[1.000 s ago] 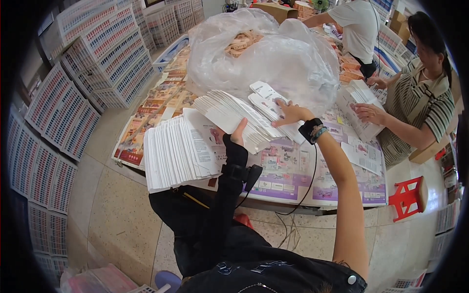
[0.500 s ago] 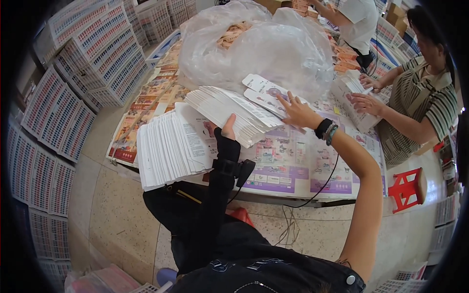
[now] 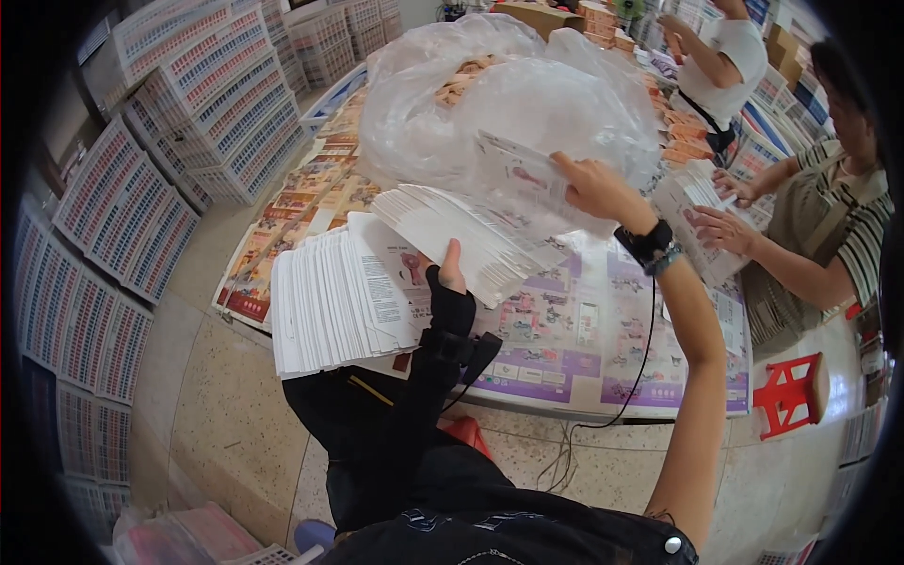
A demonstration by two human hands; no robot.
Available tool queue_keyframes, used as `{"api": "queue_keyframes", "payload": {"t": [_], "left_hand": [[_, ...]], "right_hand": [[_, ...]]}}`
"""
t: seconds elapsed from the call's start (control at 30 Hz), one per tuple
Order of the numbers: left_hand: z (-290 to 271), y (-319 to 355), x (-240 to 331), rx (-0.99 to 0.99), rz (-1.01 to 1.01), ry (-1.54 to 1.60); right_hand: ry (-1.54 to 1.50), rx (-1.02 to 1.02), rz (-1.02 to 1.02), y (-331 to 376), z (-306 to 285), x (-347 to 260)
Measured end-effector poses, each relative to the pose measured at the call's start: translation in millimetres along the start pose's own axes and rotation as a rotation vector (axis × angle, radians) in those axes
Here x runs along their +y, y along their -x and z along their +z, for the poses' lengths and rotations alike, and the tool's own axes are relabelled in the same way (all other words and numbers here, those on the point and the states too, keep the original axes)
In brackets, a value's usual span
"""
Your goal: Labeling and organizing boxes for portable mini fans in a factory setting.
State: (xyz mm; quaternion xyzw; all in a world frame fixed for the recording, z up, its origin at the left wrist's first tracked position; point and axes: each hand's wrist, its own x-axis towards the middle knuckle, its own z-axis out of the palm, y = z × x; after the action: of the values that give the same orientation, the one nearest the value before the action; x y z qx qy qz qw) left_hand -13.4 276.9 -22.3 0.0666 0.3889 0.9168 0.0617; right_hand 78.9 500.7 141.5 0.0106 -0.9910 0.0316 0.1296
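My left hand (image 3: 450,285), in a black wrist brace, holds up a fanned stack of white printed cards (image 3: 471,240) from below, thumb on top. My right hand (image 3: 593,186), with a dark watch at the wrist, grips a single printed card (image 3: 520,179) and lifts it off the far end of that stack, in front of a big clear plastic bag (image 3: 490,94). A second, larger fanned pile of white cards (image 3: 330,297) lies on the table (image 3: 565,367) by my left forearm.
Colourful printed sheets cover the table. A person in a striped shirt (image 3: 829,235) at the right handles a card stack (image 3: 697,212); another person (image 3: 720,66) stands behind. Stacked white crates (image 3: 188,104) line the left. A red stool (image 3: 791,395) stands at the right.
My right hand has risen and moved up-right, pulling one card off the stack. My left hand has tilted the held stack slightly and stayed near the same place.
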Motion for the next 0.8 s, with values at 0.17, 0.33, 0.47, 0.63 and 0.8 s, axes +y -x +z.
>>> {"api": "queue_keyframes", "payload": {"t": [0.17, 0.33, 0.47, 0.63, 0.8], "left_hand": [[-5, -19, -9, -0.077, 0.088, -0.001], [51, 19, 49, -0.245, -0.376, -0.243], [51, 10, 26, -0.360, -0.519, -0.352], [42, 6, -2, -0.394, -0.588, -0.368], [42, 10, -4, -0.395, -0.606, -0.237]], "right_hand": [[-0.325, -0.311, 0.029, -28, 25, -34], [-0.769, -0.430, 0.009, -8, 1, 5], [-0.738, -0.370, 0.122, 2, 15, 28], [-0.818, -0.554, 0.480, -26, -6, 4], [-0.066, -0.351, 0.327, -42, 24, -38]]}}
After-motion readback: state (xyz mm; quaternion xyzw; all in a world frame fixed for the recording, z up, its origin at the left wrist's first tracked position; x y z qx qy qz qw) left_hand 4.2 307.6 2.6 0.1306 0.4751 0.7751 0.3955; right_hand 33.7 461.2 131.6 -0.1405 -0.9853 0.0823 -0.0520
